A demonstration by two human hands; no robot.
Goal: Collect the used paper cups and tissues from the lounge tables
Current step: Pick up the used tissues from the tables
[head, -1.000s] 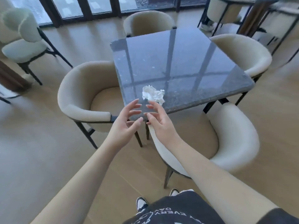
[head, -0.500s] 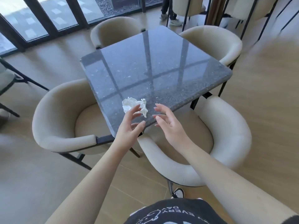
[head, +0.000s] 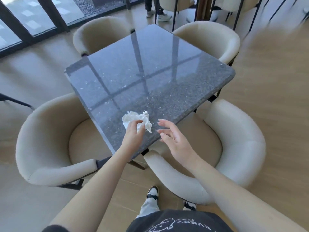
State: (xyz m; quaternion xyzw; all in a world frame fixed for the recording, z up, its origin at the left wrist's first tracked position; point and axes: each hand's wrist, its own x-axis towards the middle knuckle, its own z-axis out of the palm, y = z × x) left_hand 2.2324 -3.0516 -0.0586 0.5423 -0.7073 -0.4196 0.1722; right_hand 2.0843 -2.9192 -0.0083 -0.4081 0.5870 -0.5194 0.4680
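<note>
A crumpled white tissue (head: 132, 118) lies near the front corner of a dark speckled stone table (head: 150, 72). My left hand (head: 133, 137) reaches over the table corner, and its fingertips pinch the near side of the tissue, which still rests on the tabletop. My right hand (head: 173, 139) hovers just right of the tissue with its fingers spread and nothing in it. No paper cup shows on this table.
Four cream tub chairs ring the table: front left (head: 50, 139), front right (head: 234, 148), back left (head: 100, 34), back right (head: 209, 37). A person's legs and shoes (head: 158, 14) stand beyond the table. Glass doors (head: 33, 19) line the back left.
I have stepped closer to the table. My left hand moved forward onto the tissue and closed its fingers on it. My right hand drifted apart to the right, still open.
</note>
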